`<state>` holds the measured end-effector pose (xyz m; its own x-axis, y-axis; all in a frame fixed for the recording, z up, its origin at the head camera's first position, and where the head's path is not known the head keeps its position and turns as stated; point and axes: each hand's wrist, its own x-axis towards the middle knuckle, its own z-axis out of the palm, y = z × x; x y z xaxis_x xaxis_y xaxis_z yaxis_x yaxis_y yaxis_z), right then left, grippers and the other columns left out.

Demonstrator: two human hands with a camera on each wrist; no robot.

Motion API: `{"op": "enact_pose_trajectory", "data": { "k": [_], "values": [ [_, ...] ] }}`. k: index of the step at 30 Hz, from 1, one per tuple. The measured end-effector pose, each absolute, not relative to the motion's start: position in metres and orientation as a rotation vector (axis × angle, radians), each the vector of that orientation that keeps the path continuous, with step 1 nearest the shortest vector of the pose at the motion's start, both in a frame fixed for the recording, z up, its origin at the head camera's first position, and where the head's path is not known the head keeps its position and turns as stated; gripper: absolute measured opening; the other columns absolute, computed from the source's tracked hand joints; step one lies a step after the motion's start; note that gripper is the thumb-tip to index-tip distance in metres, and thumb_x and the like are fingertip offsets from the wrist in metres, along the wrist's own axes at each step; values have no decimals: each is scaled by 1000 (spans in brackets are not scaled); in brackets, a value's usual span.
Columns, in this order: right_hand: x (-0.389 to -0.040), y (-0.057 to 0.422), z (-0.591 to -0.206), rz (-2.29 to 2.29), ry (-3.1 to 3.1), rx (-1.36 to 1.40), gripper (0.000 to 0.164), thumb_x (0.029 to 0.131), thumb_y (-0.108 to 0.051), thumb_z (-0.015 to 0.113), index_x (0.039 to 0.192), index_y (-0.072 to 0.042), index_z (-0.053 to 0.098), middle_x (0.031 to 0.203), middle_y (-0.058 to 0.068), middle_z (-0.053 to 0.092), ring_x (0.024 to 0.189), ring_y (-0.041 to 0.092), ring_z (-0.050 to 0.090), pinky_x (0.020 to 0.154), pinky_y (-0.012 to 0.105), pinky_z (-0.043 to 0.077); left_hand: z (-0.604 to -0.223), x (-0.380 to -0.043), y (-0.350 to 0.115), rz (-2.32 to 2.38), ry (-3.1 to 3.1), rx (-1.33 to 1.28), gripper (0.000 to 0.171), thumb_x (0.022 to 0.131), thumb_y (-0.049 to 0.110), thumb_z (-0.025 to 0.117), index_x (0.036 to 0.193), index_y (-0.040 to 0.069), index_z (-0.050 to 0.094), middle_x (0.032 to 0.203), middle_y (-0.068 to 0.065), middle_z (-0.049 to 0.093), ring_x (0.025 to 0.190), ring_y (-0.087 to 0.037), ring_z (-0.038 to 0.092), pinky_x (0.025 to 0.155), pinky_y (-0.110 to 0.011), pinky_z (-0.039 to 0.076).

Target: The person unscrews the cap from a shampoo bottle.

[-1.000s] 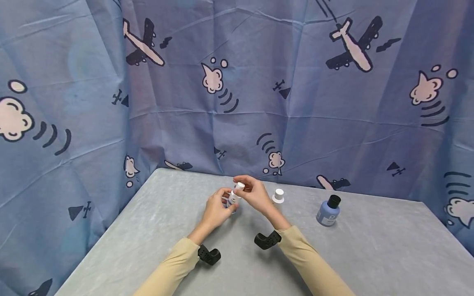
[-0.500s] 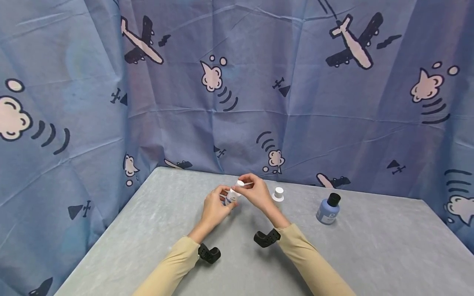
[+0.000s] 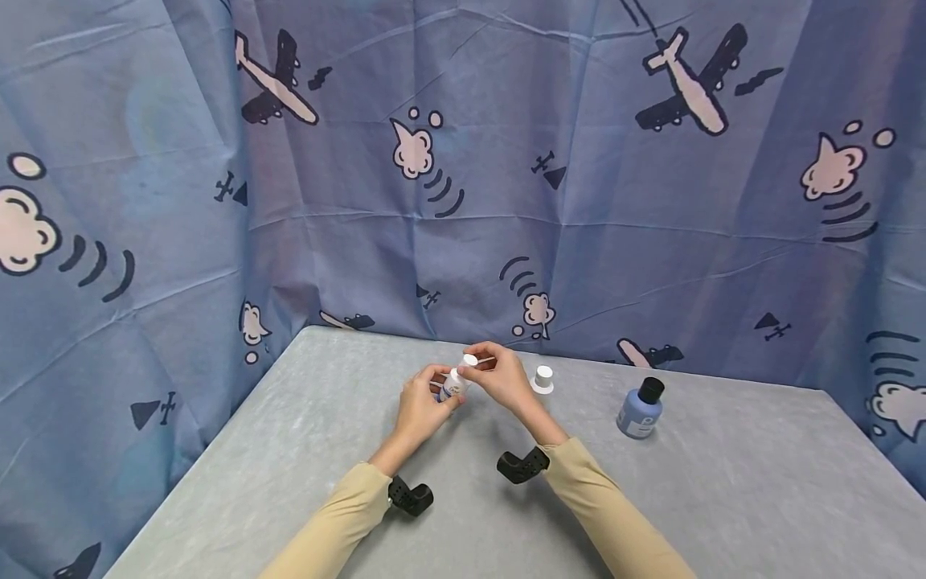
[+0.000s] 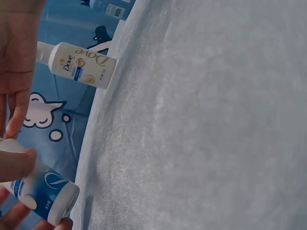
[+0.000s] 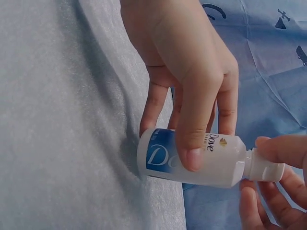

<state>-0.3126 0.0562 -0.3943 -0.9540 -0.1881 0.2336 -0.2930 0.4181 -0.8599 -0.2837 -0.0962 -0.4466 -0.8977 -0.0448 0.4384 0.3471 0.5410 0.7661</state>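
A small white-and-blue Dove bottle (image 5: 223, 167) is held tilted above the table by my left hand (image 3: 422, 408), its thumb and fingers round the body. My right hand (image 3: 501, 378) pinches the bottle's white cap (image 5: 264, 168) between thumb and fingers. A short stretch of neck (image 5: 247, 164) shows between shoulder and cap in the right wrist view. In the left wrist view the bottle's base faces the camera, and the cap is mostly hidden behind my thumb.
A white Dove bottle (image 4: 82, 65) stands just right of my right hand. Further right stands a blue bottle (image 3: 640, 412) with a black cap. A patterned blue curtain (image 3: 463, 265) hangs along the back edge of the grey-covered table (image 3: 289, 450).
Compared with a second ago, the bottle sits slightly higher and more tilted, and my right fingers have shifted round the cap. Little differs over the last half second.
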Motion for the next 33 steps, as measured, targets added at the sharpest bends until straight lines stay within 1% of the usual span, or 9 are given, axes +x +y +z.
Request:
{"op": "enact_pose_trajectory", "data": {
  "k": [3,7,15,18,23,26,29,33],
  "values": [
    [-313,56,-393,1578,-2567,444,31,81,-12,75,110,-5,69,105,14,69,91,27,67,74,33,56,-447,-284,-96,-1347,-2381,-252,41,74,13,80,111,4,64,96,-14,69,81,-25,68,72,-35,56],
    [-313,56,-394,1605,-2563,454,32,80,-10,75,112,-5,68,108,13,70,94,27,67,78,34,56,-446,-284,-96,-1387,-2389,-244,42,75,11,78,113,4,64,97,-15,69,81,-26,69,73,-35,56],
    [-313,56,-394,1631,-2552,482,31,81,-4,71,112,-7,70,114,13,69,97,27,67,78,34,57,-448,-286,-96,-1418,-2408,-272,41,79,12,76,117,2,63,98,-16,69,81,-25,68,72,-33,56],
    [-314,56,-394,1646,-2542,525,32,82,-1,68,114,-6,69,117,14,67,100,29,67,81,35,57,-449,-286,-96,-1425,-2414,-278,40,79,12,75,116,2,63,98,-16,69,81,-24,68,72,-34,56],
    [-317,57,-397,1708,-2488,626,34,84,4,64,117,-1,64,121,21,64,103,34,65,85,36,56,-449,-286,-94,-1445,-2401,-274,38,79,11,75,114,2,63,97,-16,70,80,-24,68,71,-33,55],
    [-317,57,-398,1714,-2486,628,34,84,2,65,117,-2,64,121,21,63,104,33,65,86,36,56,-448,-286,-93,-1453,-2395,-261,39,78,11,76,115,2,63,97,-16,70,81,-25,68,71,-34,56],
    [-316,56,-398,1703,-2495,612,32,84,-2,68,117,-3,65,120,21,64,104,32,66,87,37,55,-448,-286,-92,-1446,-2394,-242,40,78,12,76,115,2,63,98,-17,69,83,-27,68,75,-37,56],
    [-317,56,-398,1692,-2488,572,31,83,-8,71,114,-4,66,117,19,66,102,30,66,85,35,56,-447,-285,-92,-1447,-2382,-223,41,78,12,76,115,2,63,99,-17,69,84,-29,68,76,-39,56]
  ]
}}
